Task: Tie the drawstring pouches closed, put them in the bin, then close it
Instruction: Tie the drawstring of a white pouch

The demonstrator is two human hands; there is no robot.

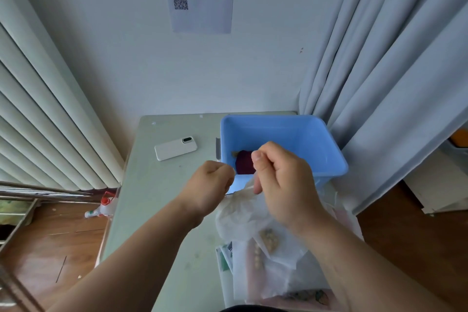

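A sheer white drawstring pouch (238, 213) hangs between my hands above the table, just in front of the blue bin (329, 144). My left hand (210, 185) is closed on the pouch's string at the left. My right hand (281, 180) pinches the string on the other side, above the pouch's gathered neck. Inside the open bin lies a dark purple pouch (244, 162). More sheer pouches with pale beads (268, 246) lie in a heap under my right forearm. No lid for the bin can be made out.
A white phone (176, 148) lies on the pale green table (157, 185), left of the bin. Grey curtains (392, 83) hang close at the right, a radiator at the left. A red-capped bottle (102, 206) lies on the wooden floor.
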